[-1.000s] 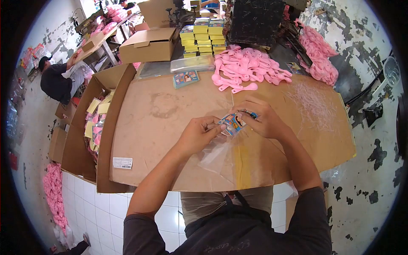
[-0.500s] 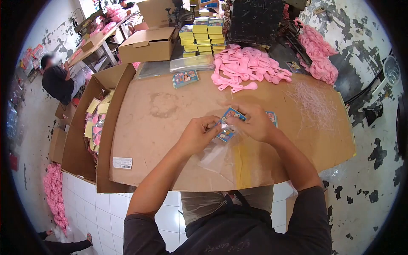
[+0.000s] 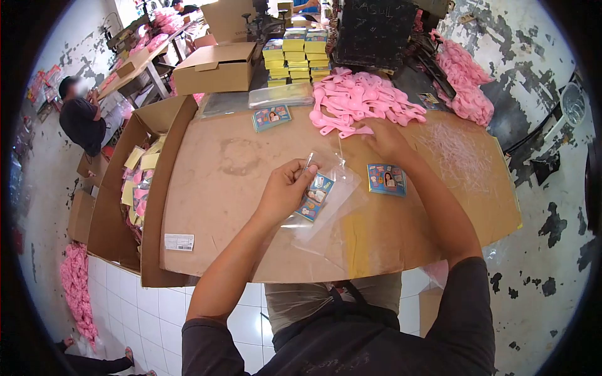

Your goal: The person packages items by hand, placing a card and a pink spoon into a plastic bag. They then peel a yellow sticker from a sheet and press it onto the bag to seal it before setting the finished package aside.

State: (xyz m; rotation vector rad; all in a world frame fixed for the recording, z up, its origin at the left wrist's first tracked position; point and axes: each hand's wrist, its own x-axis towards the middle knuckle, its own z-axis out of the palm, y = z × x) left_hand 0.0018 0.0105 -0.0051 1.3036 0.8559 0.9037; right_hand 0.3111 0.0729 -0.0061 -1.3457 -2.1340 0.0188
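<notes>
Currently left hand [image 3: 285, 188] pinches clear bag [image 3: 326, 194] with card inside; right hand [image 3: 385, 141], fingers loosely curled and empty, touches pink balloons [image 3: 364, 103] just beyond.

We work at a broad brown cardboard-covered table [image 3: 238, 207], our landmark here. Below its near edge lies a white tiled floor [image 3: 144, 307]. Left of the table stands a large open brown cardboard carton [image 3: 113, 213], and beyond that a pale, scuffed wall [image 3: 44, 169] where a person in a dark shirt [image 3: 78, 119] bends over. At the table's far left corner sits a closed brown cardboard box [image 3: 213, 66]. Right of the table, the grey concrete floor with peeling black patches [image 3: 539, 150] shows. Daylight brightens the far left corner.
</notes>
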